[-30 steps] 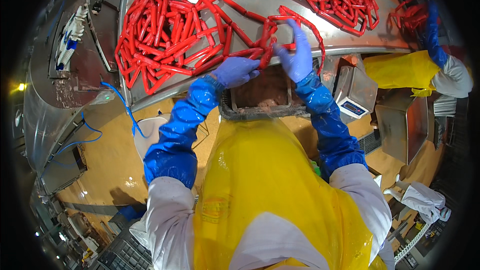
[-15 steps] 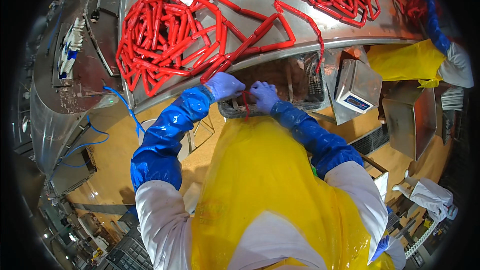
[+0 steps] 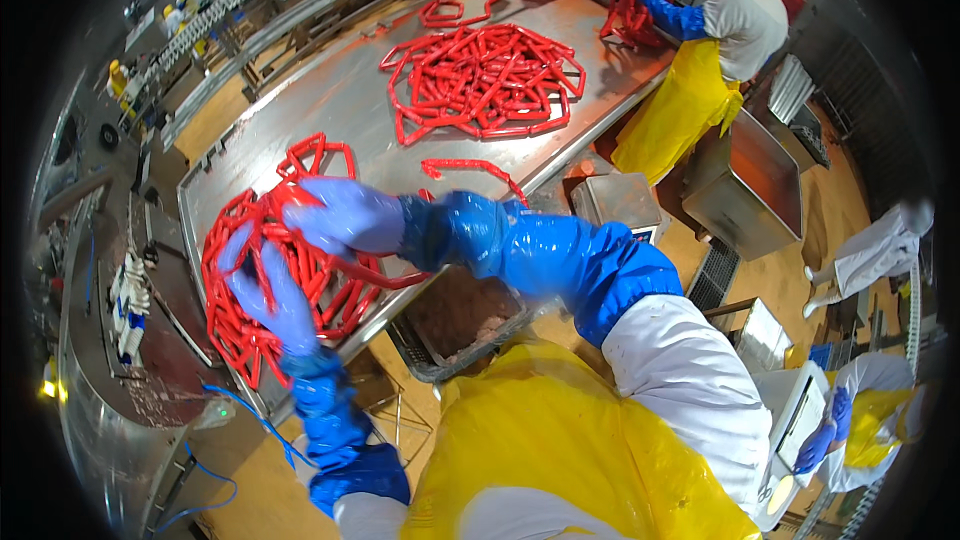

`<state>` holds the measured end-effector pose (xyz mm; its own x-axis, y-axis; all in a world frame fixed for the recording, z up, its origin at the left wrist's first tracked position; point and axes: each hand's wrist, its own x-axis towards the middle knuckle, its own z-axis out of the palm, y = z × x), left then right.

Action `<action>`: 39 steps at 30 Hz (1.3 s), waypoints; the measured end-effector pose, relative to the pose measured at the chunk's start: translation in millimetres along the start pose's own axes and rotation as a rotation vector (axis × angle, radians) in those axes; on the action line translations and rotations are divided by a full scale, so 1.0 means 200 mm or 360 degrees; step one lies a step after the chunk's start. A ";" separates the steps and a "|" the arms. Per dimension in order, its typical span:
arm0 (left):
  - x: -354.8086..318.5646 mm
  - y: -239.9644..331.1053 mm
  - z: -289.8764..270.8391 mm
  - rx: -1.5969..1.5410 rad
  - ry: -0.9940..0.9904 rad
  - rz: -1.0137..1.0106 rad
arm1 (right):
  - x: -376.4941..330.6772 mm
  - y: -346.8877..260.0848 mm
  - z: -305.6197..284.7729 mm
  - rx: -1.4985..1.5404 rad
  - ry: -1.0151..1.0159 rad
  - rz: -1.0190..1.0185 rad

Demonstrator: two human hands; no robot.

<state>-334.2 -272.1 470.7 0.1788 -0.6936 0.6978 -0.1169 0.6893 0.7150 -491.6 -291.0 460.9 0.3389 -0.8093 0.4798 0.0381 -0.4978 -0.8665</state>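
A heap of red linked sausages [image 3: 335, 298] lies at the near left corner of the steel table [image 3: 290, 105]. Over its left part, my left hand [image 3: 272, 305] in a purple glove rests with its fingers spread among the links. My right hand [image 3: 345, 218], gloved alike and blurred, reaches across to the upper part of the same heap. Its fingertips are too smeared to show whether they grip a link. Beyond my right forearm lies a short loose strand of red sausages [image 3: 470, 168]. Another large heap of red sausages [image 3: 485, 80] sits farther back.
A dark plastic tub [image 3: 455, 372] with brownish contents stands against the table's near edge. Right of it are a scale [image 3: 618, 202] and a steel bin [image 3: 748, 185]. A co-worker [image 3: 690, 90] handles red links at the far right. A blue hose [image 3: 262, 422] hangs at the left.
Both hands have moved left from above the tub, where they were together at a red strand, onto the left heap. The view has turned, showing more of the table's far side.
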 end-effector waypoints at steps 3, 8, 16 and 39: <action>-0.30 -0.07 0.16 -0.0501 -0.0265 -0.0386 | 0.23 -0.33 0.00 0.0628 0.0240 0.0276; -0.86 -0.46 0.20 -0.0359 -0.1213 -0.0921 | 0.35 -0.46 -0.45 0.0979 0.0610 0.0470; -1.44 -0.63 -0.42 0.0335 -0.1161 -0.0814 | -0.32 -0.35 -1.12 0.1071 0.0667 0.0668; -1.77 -0.92 1.23 -0.0766 -0.2728 -0.1707 | -1.93 0.20 -1.35 -0.0424 0.0925 0.1266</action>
<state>-615.6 -204.4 103.3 -0.9306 -0.0212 -0.3653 -0.3501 -0.2383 0.9059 -874.2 -82.4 279.1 -0.3365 -0.9267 -0.1674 -0.2334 0.2543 -0.9385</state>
